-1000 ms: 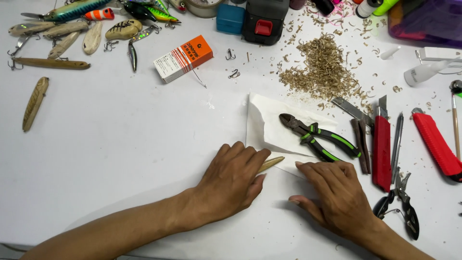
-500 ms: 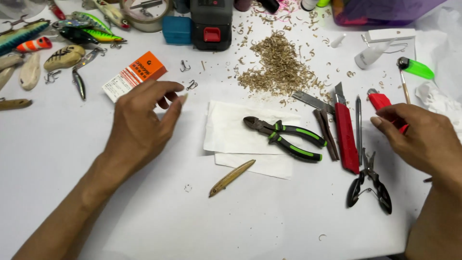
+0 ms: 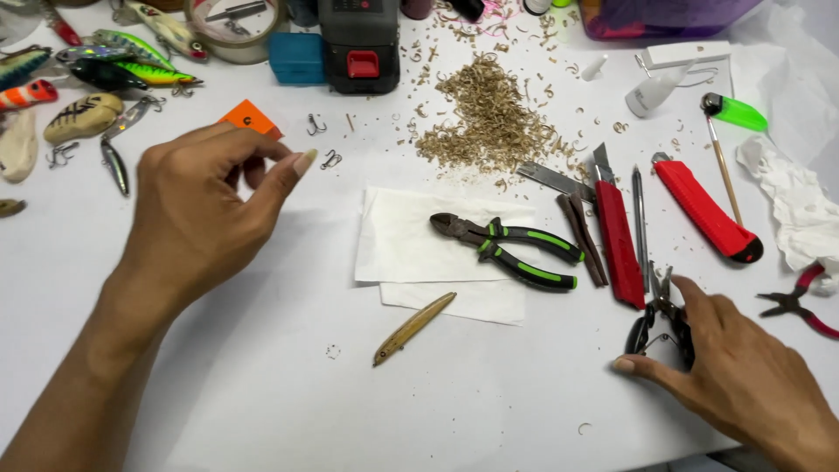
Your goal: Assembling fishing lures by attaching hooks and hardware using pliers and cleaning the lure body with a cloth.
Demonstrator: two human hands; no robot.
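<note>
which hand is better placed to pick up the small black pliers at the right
Right. The right hand already lies on the small black pliers, fingers around the handles. The left hand hangs far off over the orange box, with the paper towel and green-handled cutters in between.

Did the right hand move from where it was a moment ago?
Yes. The right hand went from the red cutter down to the small black pliers, nearer the table's front edge.

2 red utility knives (image 3: 617, 234) (image 3: 706, 208), 3 pliers (image 3: 511, 247) (image 3: 662, 316) (image 3: 800, 303), 2 loose hooks (image 3: 315, 125) (image 3: 330, 159).
</note>
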